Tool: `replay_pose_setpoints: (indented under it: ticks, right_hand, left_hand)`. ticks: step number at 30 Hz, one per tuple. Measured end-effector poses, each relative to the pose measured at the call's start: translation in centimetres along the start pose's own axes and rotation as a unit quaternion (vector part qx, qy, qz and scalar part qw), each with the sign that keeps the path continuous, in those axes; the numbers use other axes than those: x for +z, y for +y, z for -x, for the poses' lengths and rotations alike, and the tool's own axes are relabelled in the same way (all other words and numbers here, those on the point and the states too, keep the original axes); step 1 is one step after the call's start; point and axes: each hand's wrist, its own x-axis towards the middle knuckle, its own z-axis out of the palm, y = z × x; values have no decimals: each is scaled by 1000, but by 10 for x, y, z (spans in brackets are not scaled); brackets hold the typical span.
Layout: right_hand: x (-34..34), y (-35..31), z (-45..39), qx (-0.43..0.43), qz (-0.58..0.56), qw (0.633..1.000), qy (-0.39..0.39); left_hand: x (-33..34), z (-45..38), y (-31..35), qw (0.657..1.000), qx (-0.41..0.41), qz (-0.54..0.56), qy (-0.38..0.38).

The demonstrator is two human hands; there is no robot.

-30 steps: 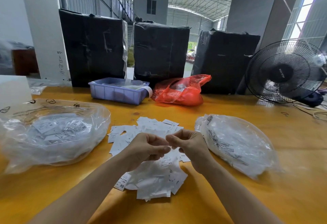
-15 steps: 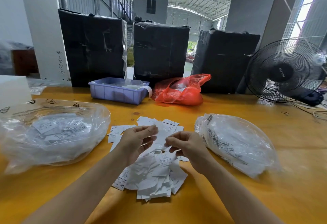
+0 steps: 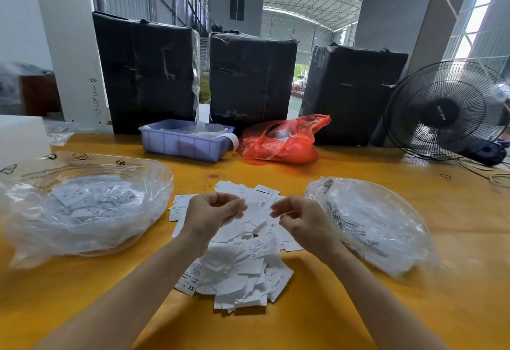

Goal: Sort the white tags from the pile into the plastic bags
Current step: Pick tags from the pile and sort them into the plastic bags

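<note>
Mid-sort | tags in left bag (image 3: 82,211), right bag (image 3: 372,225) | large pile (image 3: 242,267) left (most) | left hand (image 3: 209,214), right hand (image 3: 300,222) curled; hold unclear

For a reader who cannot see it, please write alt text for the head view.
Two hands, left hand and right hand, hover with curled fingers above a pile of white tags on a yellow table. A clear bag with tags lies on the left and another bag on the right. Behind stand a blue tray, a red bag, black boxes and a fan.
</note>
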Motion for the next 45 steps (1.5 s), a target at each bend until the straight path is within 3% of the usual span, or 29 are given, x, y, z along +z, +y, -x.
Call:
replay_pose_setpoints:
  ticks: [5,7,13,17,22,28,31,33,37,45]
  right_hand:
    - [-16,7,3,4,64,971,-229]
    - [-12,8,3,-1,73,962,-262]
    - [-6,11,1,-7,94,975,-200]
    - [1,5,2,4,105,990,-93]
    - [25,0,8,85,256,959,-92]
    - [24,-1,6,215,78,970,-79]
    - [3,-1,-1,208,33,977,-33]
    - [-9,0,-4,183,-60,981,18]
    - [-9,-8,-3,184,-327,925,53]
    - [13,-18,2,65,-186,978,59]
  left_hand:
    - [-4,-2,-3,998,19,-56,17]
    - [-4,-1,-3,996,28,-85,19]
    - [-2,1,-3,989,48,-137,23]
    - [-3,0,-4,985,56,-161,27]
    - [-4,0,-6,979,56,-196,27]
    - [-2,1,-6,975,47,-214,22]
    - [-2,1,-7,974,43,-224,19]
    - [-2,2,-8,974,41,-223,13]
    - [1,3,-9,976,36,-217,-7]
    - [10,10,-7,981,22,-189,-40]
